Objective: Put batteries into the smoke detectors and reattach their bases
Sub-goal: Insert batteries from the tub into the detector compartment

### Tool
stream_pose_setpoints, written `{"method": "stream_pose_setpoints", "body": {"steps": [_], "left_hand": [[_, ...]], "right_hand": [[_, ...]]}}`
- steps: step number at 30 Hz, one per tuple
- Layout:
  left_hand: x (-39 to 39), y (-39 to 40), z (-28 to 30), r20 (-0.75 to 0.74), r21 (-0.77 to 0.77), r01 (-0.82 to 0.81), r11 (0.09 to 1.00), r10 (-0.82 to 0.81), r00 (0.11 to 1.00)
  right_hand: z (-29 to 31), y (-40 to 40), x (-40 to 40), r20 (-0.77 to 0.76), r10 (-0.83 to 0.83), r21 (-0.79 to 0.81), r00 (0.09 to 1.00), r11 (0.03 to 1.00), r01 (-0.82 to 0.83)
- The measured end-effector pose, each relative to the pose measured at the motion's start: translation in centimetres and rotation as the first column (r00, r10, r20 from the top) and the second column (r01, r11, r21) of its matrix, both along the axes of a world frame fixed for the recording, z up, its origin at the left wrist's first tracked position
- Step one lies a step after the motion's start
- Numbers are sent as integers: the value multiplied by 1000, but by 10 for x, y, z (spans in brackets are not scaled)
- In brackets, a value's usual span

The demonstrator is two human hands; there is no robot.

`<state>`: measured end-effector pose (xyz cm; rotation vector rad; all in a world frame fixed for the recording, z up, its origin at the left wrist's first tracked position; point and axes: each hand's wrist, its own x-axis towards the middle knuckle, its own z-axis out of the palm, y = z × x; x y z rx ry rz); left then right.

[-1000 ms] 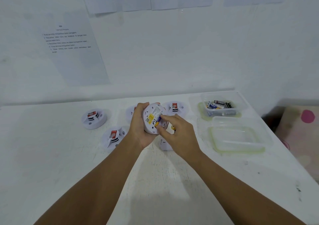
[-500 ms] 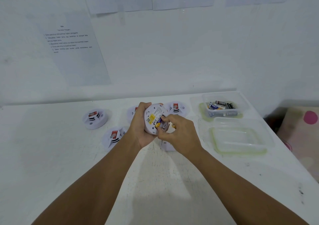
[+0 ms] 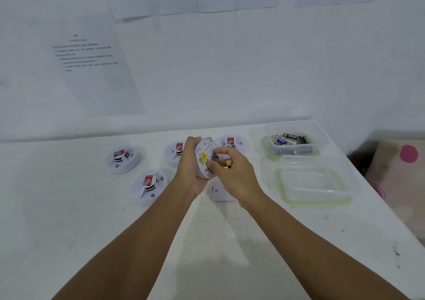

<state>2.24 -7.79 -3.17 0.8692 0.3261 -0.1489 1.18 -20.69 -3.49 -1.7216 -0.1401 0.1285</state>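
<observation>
My left hand [image 3: 188, 171] grips a round white smoke detector [image 3: 203, 159] on edge above the table, its labelled back with a yellow sticker turned to the right. My right hand [image 3: 232, 175] pinches a yellow-and-blue battery [image 3: 228, 163] at the detector's back, thumb and fingertips against the battery slot. A white detached base [image 3: 220, 192] lies on the table under my right hand, partly hidden. Several more detectors rest face up on the table: a far-left detector [image 3: 123, 159], a front-left detector [image 3: 149, 185] and two behind my hands.
A clear tub [image 3: 291, 143] holding several batteries stands at the back right. In front of it an empty clear container [image 3: 317, 184] sits on the white table [image 3: 69, 219]. The table's right edge drops off beside a patterned cushion [image 3: 400, 177]. Paper sheets hang on the wall.
My right hand has shifted slightly at the detector's back, and the battery's yellow end now shows between its fingers. The left hand tilted the detector a little more edge-on.
</observation>
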Motion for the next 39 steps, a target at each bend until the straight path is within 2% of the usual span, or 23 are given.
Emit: {"method": "stream_pose_setpoints", "body": {"steps": [4, 7, 11, 14, 19, 25, 31, 35, 39], "left_hand": [[2, 3, -3, 6, 30, -1, 1000, 1, 1000], [2, 7, -5, 10, 2, 0, 1000, 0, 1000], [3, 8, -4, 32, -9, 22, 1000, -21, 999], [3, 9, -3, 71, -65, 49, 997, -45, 996], [7, -2, 0, 80, -132, 77, 988, -67, 995], [19, -45, 6, 88, -161, 182, 970, -170, 982], [27, -75, 7, 53, -177, 237, 955, -231, 972], [30, -82, 4, 34, -173, 231, 958, -228, 973], [30, -85, 4, 22, -162, 228, 960, -228, 974]], "right_hand": [[7, -4, 4, -260, 24, 190, 965, 981, 27], [10, -5, 4, -373, 51, 225, 926, 974, 37], [10, -2, 3, -415, 50, 238, 908, 970, 55], [13, -4, 3, -387, 23, 252, 922, 964, 81], [26, -26, 10, -220, -14, 100, 975, 994, 36], [38, -90, 23, -16, -139, -147, 990, 980, 135], [40, -144, 26, -4, -210, -396, 978, 898, 191], [34, -160, 28, -66, -182, -561, 981, 820, 114], [27, -165, 32, -153, -140, -599, 978, 801, 21]]}}
